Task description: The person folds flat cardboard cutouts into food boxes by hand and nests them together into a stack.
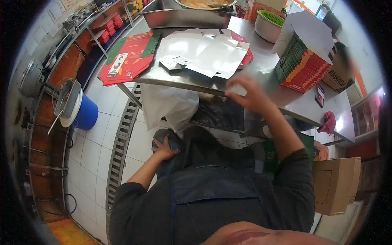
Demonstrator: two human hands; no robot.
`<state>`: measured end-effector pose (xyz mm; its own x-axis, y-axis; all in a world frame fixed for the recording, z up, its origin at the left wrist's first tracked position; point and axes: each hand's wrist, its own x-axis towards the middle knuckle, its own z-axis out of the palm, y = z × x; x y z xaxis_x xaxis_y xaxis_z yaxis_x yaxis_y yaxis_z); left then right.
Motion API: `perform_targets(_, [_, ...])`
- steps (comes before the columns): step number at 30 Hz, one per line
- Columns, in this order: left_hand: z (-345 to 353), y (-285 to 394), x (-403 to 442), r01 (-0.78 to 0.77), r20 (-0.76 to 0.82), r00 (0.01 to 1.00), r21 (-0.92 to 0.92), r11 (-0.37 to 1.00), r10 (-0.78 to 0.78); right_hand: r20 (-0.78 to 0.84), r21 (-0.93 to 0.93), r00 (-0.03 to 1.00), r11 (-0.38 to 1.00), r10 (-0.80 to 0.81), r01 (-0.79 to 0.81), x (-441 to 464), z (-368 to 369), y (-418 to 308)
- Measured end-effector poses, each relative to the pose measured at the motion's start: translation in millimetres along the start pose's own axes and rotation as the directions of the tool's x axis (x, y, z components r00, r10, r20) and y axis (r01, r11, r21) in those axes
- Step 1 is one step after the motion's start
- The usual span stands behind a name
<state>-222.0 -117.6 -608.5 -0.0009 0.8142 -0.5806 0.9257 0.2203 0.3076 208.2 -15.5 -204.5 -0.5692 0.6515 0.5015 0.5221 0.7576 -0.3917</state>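
My left hand (165, 149) rests on my left knee, fingers spread and holding nothing. My right hand (250, 94), a little blurred, is raised by the front edge of the steel table (269, 87); its thumb and curved fingers are apart with nothing between them. Just beyond it lies a loose pile of flat cardboard box blanks (200, 51), white side up. Left of these are red and green printed box blanks (130, 57), overhanging the table edge. To the right stands a thick stack of folded red and green cartons (304, 65).
A deep steel pan (185, 18) and a green-rimmed basket (269, 26) stand at the back. A phone (319, 96) and red cloth (328, 122) lie at right. A blue bucket (86, 112), white bag (169, 106) and brown carton (335, 185) are below table height.
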Motion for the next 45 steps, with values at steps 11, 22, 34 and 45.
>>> perform_targets(11, [-26.6, 45.7, -62.6, 0.037, -0.033, 0.999, 0.059, 0.998, -0.035, 0.196, 0.197, 0.979, 0.976, 0.055, -0.094, 62.1, 8.0, 89.4])
perform_targets(22, [-51.5, 50.9, -15.5, 0.111, 0.161, 0.979, 0.083, 0.990, -0.123, 0.506, 0.406, 0.842, 0.913, -0.187, -0.041, 107.3, 11.2, 112.7])
perform_targets(34, [-67.1, 28.6, 142.3, -0.061, 0.093, 0.995, 0.161, 0.985, 0.047, 0.266, 0.108, 0.930, 0.967, -0.254, 0.233, 89.9, 34.1, 96.2])
perform_targets(45, [-145.7, 110.0, 86.3, 0.030, 0.205, 0.976, 0.213, 0.977, -0.075, 0.354, 0.333, 0.909, 0.938, -0.218, 0.095, 90.9, 31.6, 108.4])
